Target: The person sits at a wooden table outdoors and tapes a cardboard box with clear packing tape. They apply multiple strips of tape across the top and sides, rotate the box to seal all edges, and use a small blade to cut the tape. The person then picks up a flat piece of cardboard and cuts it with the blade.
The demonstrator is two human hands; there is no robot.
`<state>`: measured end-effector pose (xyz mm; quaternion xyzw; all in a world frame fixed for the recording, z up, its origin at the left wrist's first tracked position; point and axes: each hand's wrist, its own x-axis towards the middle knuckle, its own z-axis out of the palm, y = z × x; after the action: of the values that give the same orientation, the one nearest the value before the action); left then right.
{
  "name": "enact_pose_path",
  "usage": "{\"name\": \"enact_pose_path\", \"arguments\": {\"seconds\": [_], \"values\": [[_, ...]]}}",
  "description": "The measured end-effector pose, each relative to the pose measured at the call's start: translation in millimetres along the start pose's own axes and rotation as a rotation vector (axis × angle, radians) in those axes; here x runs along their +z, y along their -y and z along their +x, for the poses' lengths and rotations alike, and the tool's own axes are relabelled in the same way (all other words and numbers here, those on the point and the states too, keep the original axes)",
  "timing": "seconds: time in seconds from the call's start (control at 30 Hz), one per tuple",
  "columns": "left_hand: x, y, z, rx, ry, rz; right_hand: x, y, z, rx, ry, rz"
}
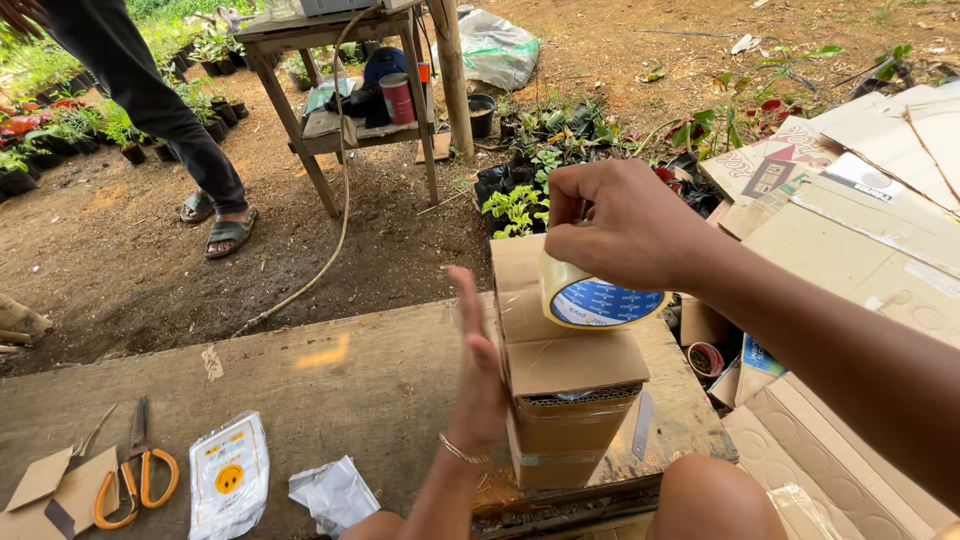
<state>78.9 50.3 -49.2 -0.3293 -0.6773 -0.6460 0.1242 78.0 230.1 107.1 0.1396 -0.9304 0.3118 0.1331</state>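
Head: tape roll (598, 298) at box (560, 400) edge.

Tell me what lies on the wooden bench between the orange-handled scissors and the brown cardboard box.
In the head view, a flat white plastic packet with a yellow face and a crumpled white plastic bag lie between the scissors and the box.

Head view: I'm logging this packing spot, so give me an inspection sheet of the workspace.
Surface: worn wooden bench, outdoors on bare soil.
Job's things: upright cardboard box, top flaps partly shut; tape roll over it.
Clutter: orange scissors, plastic bags, cardboard scraps.
Hands: left hand flat against the box side; right hand holds the tape roll.
Cables: hose trailing from the wooden table.
Surroundings: potted plants, flattened cartons, another person's legs.
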Motion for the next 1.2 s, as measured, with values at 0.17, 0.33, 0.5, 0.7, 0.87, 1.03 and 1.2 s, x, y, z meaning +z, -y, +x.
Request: {"name": "enact_pose_path", "arguments": {"seconds": [0.17, 0.33, 0.5, 0.7, 0.87, 1.03, 1.2], "values": [[-35, -28, 51, 0.126, 0.121, -0.046, 1, 0, 0, -0.057, -0.017, 0.016], [-27, -39, 65, 0.048, 0.482, 0.197, 2, -3, -2, 0.002, -0.030, 0.053], [-25, -40, 64, -0.011, 0.480, 0.152, -3, -7, -7, 0.133, 0.008, 0.198], [-30, -40, 65, 0.005, 0.456, 0.338, -16, -18, -21, 0.299, 0.192, 0.449], [-31, -44, 70, 0.033, 0.549, 0.529, -42, -40, -22, 0.499, 0.229, 0.185], [-29, -51, 73, 0.218, 0.546, 0.622, -41, -72, -37, 0.564, 0.328, 0.095], [-25, -51, 77, 0.111, 0.632, 0.597, -35, -105, -58, 0.560, 0.343, 0.042]]}}
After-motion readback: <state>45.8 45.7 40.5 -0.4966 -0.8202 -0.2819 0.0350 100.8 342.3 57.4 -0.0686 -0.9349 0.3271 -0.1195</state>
